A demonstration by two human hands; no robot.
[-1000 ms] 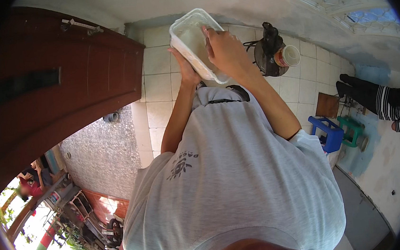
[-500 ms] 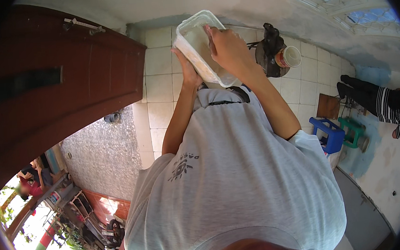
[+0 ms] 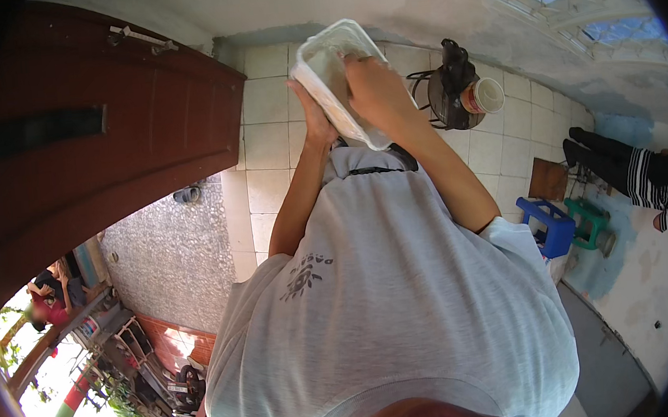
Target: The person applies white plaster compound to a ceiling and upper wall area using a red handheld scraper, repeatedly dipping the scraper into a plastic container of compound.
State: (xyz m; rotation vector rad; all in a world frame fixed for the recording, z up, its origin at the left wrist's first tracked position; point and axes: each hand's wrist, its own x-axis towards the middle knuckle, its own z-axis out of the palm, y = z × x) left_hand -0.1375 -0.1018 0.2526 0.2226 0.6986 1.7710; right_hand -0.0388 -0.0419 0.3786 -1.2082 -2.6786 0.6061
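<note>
A white rectangular plastic tub (image 3: 322, 94) is held tilted in front of my waist. My left hand (image 3: 315, 116) supports it from the left side, thumb up along the outer wall and palm under the lower edge. Pale residue coats the inside of the tub. My right hand (image 3: 377, 92) reaches into it over the right rim with its fingers curled closed. What those fingers hold, if anything, is hidden by the hand and a little blurred.
Right of the tub, a round dark stool (image 3: 442, 104) bears a black bag (image 3: 455, 67) and a white bucket (image 3: 488, 96). Further right are a blue plastic stool (image 3: 548, 225) and a green one (image 3: 587, 220). A brown door (image 3: 157, 97) stands left. One person sits outside at left.
My right hand has shifted slightly down and turned inside the tub, its fingers now lower along the inner surface. The left hand keeps its hold on the tub, which has barely moved.
</note>
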